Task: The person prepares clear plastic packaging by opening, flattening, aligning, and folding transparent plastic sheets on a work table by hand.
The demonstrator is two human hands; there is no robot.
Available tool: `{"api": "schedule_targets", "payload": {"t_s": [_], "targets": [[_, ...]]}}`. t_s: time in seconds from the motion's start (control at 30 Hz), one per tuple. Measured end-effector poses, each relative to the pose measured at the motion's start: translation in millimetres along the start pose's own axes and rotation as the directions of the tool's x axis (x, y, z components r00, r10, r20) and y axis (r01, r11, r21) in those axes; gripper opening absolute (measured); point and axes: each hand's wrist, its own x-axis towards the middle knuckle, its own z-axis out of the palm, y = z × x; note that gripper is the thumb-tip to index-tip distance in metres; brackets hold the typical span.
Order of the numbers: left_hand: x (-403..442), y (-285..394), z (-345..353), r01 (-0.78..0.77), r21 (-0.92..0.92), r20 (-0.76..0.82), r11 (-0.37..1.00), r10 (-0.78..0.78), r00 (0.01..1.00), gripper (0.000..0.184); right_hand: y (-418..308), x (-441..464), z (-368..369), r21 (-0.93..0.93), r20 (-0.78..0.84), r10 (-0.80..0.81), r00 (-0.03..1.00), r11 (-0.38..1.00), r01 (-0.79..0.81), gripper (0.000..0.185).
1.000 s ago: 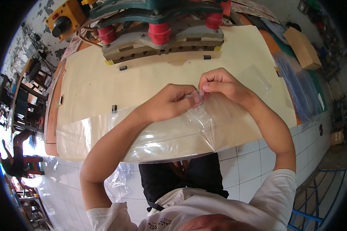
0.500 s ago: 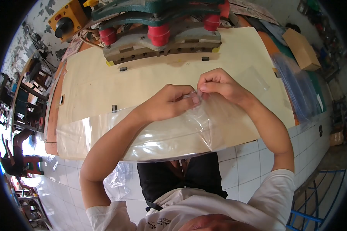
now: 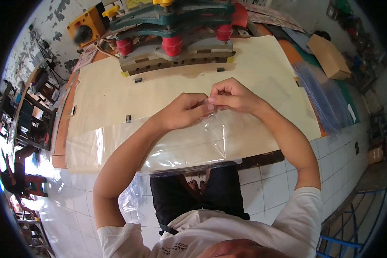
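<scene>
A clear plastic sheet [image 3: 176, 152] lies across the front of the cream-covered table [image 3: 112, 96], part of it hanging at the front edge. My left hand [image 3: 185, 111] is closed, pinching the sheet's gathered edge between thumb and fingers. Right beside it, my right hand [image 3: 231, 95] is also closed, its thumb and forefinger on the same edge of the plastic. The two hands touch or nearly touch at the fingertips. Whether the film is one layer or several, I cannot tell.
A green press with red cylinders [image 3: 172, 45] stands at the back of the table. Small black blocks [image 3: 138, 80] sit on the cream surface. Blue-tinted plastic sheets [image 3: 324, 96] and a cardboard box [image 3: 329, 56] lie on the right. A yellow switch box [image 3: 86, 28] is at the back left.
The view has shifted slightly. Both hands stay together on the plastic's edge, and on the right the film has drawn leftward, baring more of the table's front edge.
</scene>
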Motion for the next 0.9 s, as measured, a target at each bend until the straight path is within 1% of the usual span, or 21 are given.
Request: {"api": "schedule_targets", "payload": {"t_s": [0.07, 0.13, 0.17, 0.23, 0.37, 0.4, 0.43, 0.47, 0.53, 0.57, 0.63, 0.67, 0.73, 0.77, 0.8, 0.83, 0.87, 0.9], "targets": [[1, 1, 2, 0.008, -0.001, -0.001, 1.000, -0.008, 1.000, 0.035, -3, -1, 0, 0.015, 0.011, -0.009, 1.000, 1.000, 0.009, 0.015], [2, 4, 6, -0.022, 0.011, -0.043, 1.000, 0.023, 0.999, 0.037, -6, -2, 1, -0.036, -0.002, -0.006, 1.000, 0.999, 0.006, 0.015], [3, 9, 5, -0.026, 0.022, -0.040, 0.999, 0.027, 0.999, 0.037, -5, -2, 0, -0.038, -0.006, -0.017, 1.000, 0.999, 0.017, 0.015], [3, 16, 3, 0.078, 0.090, -0.003, 0.993, -0.078, 0.997, 0.041, -3, -2, -4, -0.047, 0.015, 0.008, 1.000, 0.999, -0.007, 0.018], [-5, 30, 0, 0.051, 0.176, -0.064, 0.983, -0.040, 0.997, 0.046, 0, -1, -11, -0.075, 0.016, 0.005, 1.000, 0.997, -0.004, 0.020], [-11, 35, 0, -0.007, 0.383, -0.110, 0.924, 0.053, 0.993, 0.048, 0, -1, -10, -0.086, 0.001, -0.004, 1.000, 0.996, 0.004, 0.019], [-20, 40, 0, -0.047, 0.575, -0.133, 0.817, 0.150, 0.980, 0.052, 1, -2, -9, -0.096, -0.013, -0.014, 1.000, 0.995, 0.013, 0.019], [-31, 49, -1, -0.046, 0.579, -0.133, 0.814, 0.150, 0.980, 0.052, 0, -4, -6, -0.094, -0.013, -0.019, 1.000, 0.995, 0.017, 0.019], [-56, 64, -2, -0.028, 0.799, -0.083, 0.601, 0.155, 0.984, 0.055, -4, -6, -1, -0.091, -0.059, -0.019, 0.998, 0.996, 0.014, 0.018], [-69, 66, -3, -0.026, 0.801, -0.083, 0.598, 0.154, 0.985, 0.055, -5, -6, -1, -0.089, -0.058, -0.023, 0.998, 0.996, 0.017, 0.018], [-97, 66, -5, 0.027, 0.827, -0.159, 0.562, 0.187, 0.969, 0.055, -5, -7, -1, -0.063, -0.099, -0.073, 0.992, 0.996, 0.067, 0.016], [-111, 64, -5, 0.030, 0.828, -0.161, 0.560, 0.187, 0.969, 0.055, -9, -9, 2, -0.062, -0.096, -0.076, 0.992, 0.996, 0.070, 0.016], [-139, 57, -3, 0.199, 0.834, -0.380, 0.514, 0.275, 0.883, 0.053, -22, -15, 10, -0.162, -0.215, -0.101, 0.971, 0.985, 0.067, 0.013], [-152, 56, -3, 0.255, 0.830, -0.440, 0.496, 0.300, 0.847, 0.050, -25, -18, 11, -0.160, -0.213, -0.105, 0.971, 0.984, 0.071, 0.013], [-163, 52, -4, 0.259, 0.830, -0.443, 0.494, 0.300, 0.845, 0.050, -27, -20, 11, -0.197, -0.213, -0.157, 0.964, 0.974, 0.115, 0.012], [-173, 45, -5, 0.303, 0.813, -0.496, 0.497, 0.319, 0.808, 0.048, -30, -22, 11, -0.234, -0.206, -0.207, 0.956, 0.959, 0.157, 0.011], [-181, 39, -8, 0.347, 0.791, -0.550, 0.503, 0.337, 0.764, 0.046, -34, -26, 12, -0.235, -0.195, -0.207, 0.959, 0.959, 0.159, 0.011], [-188, 36, -10, 0.353, 0.773, -0.567, 0.527, 0.325, 0.757, 0.043, -40, -31, 14, -0.330, -0.205, -0.263, 0.943, 0.925, 0.186, 0.010]]}}
